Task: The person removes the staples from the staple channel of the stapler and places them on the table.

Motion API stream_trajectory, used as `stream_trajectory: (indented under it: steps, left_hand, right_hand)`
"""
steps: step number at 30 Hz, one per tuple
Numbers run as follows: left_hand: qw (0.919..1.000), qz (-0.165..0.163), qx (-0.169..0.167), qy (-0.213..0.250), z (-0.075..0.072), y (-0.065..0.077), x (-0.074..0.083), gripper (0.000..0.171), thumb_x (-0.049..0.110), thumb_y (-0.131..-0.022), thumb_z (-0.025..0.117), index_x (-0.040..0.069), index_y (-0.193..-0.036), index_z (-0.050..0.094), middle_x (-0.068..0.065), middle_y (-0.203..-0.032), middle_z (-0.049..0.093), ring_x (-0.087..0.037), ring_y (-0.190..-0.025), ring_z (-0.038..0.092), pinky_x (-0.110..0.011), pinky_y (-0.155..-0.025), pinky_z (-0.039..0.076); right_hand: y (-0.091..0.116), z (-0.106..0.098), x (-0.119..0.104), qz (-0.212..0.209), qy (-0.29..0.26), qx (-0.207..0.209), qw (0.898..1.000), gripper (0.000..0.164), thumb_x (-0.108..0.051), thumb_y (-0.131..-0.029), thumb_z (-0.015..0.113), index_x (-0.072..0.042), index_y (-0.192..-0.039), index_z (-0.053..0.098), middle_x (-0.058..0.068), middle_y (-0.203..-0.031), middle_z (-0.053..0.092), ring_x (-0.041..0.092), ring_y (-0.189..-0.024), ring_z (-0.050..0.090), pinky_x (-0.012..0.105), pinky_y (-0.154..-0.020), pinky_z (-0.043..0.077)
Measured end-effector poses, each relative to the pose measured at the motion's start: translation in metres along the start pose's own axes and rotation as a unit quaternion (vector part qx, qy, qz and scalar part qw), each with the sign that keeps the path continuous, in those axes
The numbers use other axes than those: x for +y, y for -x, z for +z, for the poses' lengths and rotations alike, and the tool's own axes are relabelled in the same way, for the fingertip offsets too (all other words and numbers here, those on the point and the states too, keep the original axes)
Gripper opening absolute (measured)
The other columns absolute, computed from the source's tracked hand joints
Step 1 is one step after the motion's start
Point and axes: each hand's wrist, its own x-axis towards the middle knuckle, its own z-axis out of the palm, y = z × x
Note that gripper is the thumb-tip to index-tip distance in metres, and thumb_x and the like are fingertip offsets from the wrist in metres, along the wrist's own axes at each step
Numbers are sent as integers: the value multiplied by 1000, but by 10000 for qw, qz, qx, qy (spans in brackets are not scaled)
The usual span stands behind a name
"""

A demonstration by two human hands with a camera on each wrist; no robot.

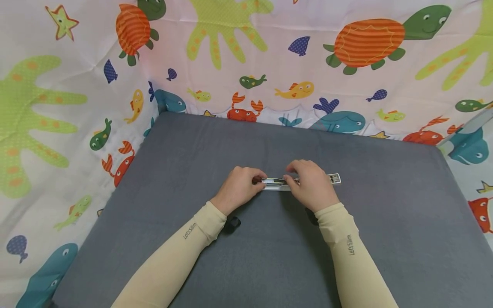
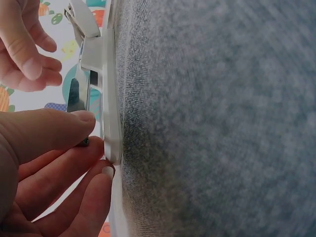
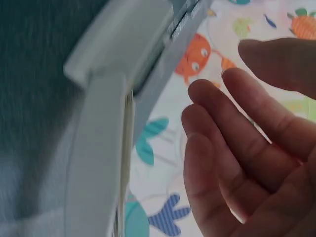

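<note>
A white stapler lies folded open on the grey tabletop, its long metal magazine exposed above the white base. My left hand is at its left end. Thumb and index finger pinch the end of the magazine, and the other fingertips reach down beside the tip of the base. Over the stapler's middle hovers my right hand. Its fingers are loosely bent and apart from the stapler's white body, with nothing between them.
Grey cloth covers the tabletop. A white curtain printed with sea animals hangs along the back and both sides. Black wrist-worn devices show under both wrists, one by the left cuff.
</note>
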Motion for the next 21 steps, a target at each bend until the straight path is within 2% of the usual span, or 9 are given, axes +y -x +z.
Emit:
stream_trajectory:
  steps: [9,21]
  left_hand:
    - [10000,7,0,-37,-1,0,2,17,17,-98,82,15,-115,85,-2,-102,84,-11,-85,75,-31,-77,63]
    - [10000,13,13,-25,-2,0,3,16,18,-98,82,14,-114,85,-2,-102,83,-11,-83,74,-31,-78,63]
  right_hand:
    - [0,18,-10,-21,-108,-7,9999,13,-21,-100,78,-8,-101,80,8,-93,75,28,-87,67,48,-79,58]
    - [-1,25,-12,27,-16,-20,10000,15,-23,-100,77,-8,-97,81,8,-90,75,28,-84,68,48,-76,58]
